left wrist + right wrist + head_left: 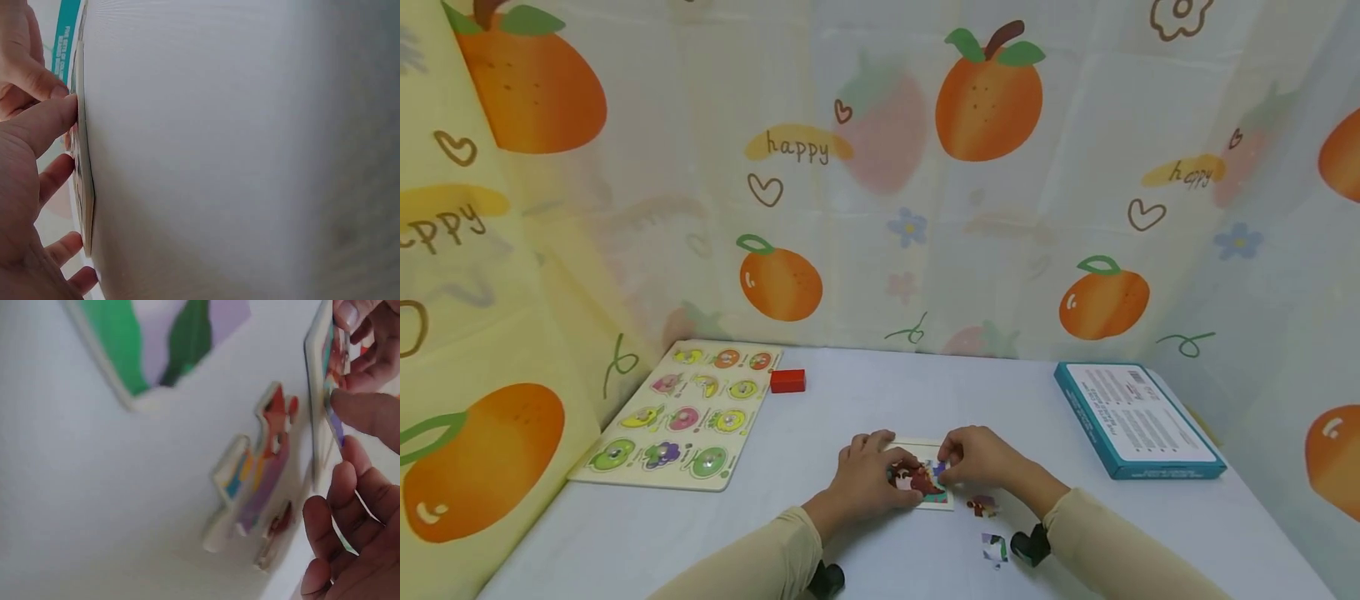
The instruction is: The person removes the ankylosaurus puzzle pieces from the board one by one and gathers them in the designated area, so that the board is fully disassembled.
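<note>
A small jigsaw puzzle tray (942, 505) with a pale frame and a colourful picture lies on the white table. My left hand (867, 479) rests on its left side, fingers spread, with the thumb at the near edge. Over the right side, my right hand (985, 460) pinches a purple-blue puzzle piece (336, 425) between thumb and fingers, against the picture. To the right of the tray lies a loose brown and red piece (982, 506). Nearer to me is another loose piece (995, 547), white, purple and green. The left fingers hide part of the picture.
A fruit peg board (748, 417) lies at the left, with a red block (787, 381) beside its far right corner. A teal-edged box (1150, 417) lies at the right. A fruit-printed cloth (880, 250) hangs behind the table.
</note>
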Demonstrator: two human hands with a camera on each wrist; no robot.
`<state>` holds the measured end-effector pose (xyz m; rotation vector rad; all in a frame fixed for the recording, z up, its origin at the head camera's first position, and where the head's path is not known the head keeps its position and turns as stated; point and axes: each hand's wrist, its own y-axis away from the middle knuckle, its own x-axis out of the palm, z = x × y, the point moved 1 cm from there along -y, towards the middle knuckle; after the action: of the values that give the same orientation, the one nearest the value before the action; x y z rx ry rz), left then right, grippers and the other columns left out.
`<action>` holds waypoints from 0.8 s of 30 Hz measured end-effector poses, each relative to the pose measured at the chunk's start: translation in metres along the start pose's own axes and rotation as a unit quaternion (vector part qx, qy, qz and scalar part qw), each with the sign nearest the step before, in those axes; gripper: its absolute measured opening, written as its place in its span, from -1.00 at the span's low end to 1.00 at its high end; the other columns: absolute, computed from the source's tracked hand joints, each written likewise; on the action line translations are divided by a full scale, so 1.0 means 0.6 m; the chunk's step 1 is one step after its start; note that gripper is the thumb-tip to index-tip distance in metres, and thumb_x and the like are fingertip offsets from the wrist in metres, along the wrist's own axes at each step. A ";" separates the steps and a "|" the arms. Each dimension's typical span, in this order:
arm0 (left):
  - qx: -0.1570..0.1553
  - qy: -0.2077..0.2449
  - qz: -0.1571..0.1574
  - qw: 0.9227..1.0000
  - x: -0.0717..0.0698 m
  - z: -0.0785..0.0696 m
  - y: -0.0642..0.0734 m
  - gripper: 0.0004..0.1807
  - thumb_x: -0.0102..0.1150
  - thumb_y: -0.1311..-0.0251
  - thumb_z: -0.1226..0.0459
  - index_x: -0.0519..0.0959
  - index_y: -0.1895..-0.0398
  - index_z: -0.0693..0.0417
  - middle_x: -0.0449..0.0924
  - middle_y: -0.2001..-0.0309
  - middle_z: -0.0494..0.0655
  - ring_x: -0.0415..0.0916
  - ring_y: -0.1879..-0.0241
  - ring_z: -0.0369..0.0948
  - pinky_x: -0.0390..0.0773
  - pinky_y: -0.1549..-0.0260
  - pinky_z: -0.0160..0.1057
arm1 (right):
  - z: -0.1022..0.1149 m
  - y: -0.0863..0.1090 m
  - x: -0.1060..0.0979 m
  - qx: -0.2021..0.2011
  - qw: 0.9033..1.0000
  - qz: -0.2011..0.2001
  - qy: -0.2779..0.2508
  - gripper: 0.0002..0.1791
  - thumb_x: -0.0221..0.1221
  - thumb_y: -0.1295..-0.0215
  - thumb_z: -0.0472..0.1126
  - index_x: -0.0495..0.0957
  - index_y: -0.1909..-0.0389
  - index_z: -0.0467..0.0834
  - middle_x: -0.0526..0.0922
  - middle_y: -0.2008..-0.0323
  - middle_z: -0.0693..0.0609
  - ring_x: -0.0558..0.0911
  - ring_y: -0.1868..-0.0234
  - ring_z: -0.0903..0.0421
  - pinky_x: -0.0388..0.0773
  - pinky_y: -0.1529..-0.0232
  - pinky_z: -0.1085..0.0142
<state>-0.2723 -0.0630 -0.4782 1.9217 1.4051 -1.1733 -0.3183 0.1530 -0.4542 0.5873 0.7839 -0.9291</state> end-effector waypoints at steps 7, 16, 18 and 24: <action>0.002 -0.016 -0.002 1.000 0.000 -0.002 -0.003 -0.55 0.36 0.01 -0.21 0.62 0.04 -0.40 0.27 -0.34 0.02 0.13 -0.28 0.11 0.15 -0.10 0.21 | 0.011 0.001 -0.004 -0.007 1.000 0.000 -0.009 -0.70 0.52 0.07 -0.21 0.57 0.38 -0.05 0.54 0.53 0.13 0.50 0.46 0.17 0.47 0.38 0.27; -0.002 -0.030 0.003 1.000 0.005 -0.002 -0.005 -0.55 0.35 0.01 -0.22 0.63 0.03 -0.42 0.28 -0.33 0.00 0.14 -0.27 0.09 0.15 -0.09 0.21 | 0.016 0.014 -0.003 -0.013 1.000 0.001 0.015 -0.84 0.45 -0.03 -0.25 0.65 0.42 -0.04 0.54 0.54 0.17 0.48 0.45 0.17 0.48 0.44 0.33; -0.002 -0.031 0.003 1.000 0.007 -0.001 -0.005 -0.56 0.34 0.01 -0.23 0.63 0.03 -0.43 0.28 -0.33 -0.02 0.14 -0.27 0.08 0.15 -0.09 0.21 | 0.015 0.017 -0.009 -0.010 1.000 -0.001 0.007 -0.89 0.42 -0.09 -0.26 0.67 0.40 -0.04 0.56 0.53 0.19 0.49 0.47 0.18 0.50 0.47 0.32; -0.004 -0.026 0.006 1.000 0.002 0.002 -0.003 -0.54 0.34 0.01 -0.22 0.62 0.01 -0.42 0.27 -0.33 -0.02 0.14 -0.26 0.08 0.14 -0.09 0.20 | 0.002 0.029 -0.047 0.040 0.998 -0.006 -0.047 -0.96 0.35 -0.20 -0.23 0.71 0.34 -0.09 0.64 0.48 0.12 0.56 0.45 0.11 0.52 0.38 0.25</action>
<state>-0.2742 -0.0629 -0.4796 1.8767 1.3678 -1.2016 -0.3128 0.1738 -0.4291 0.6051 0.6693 -0.9948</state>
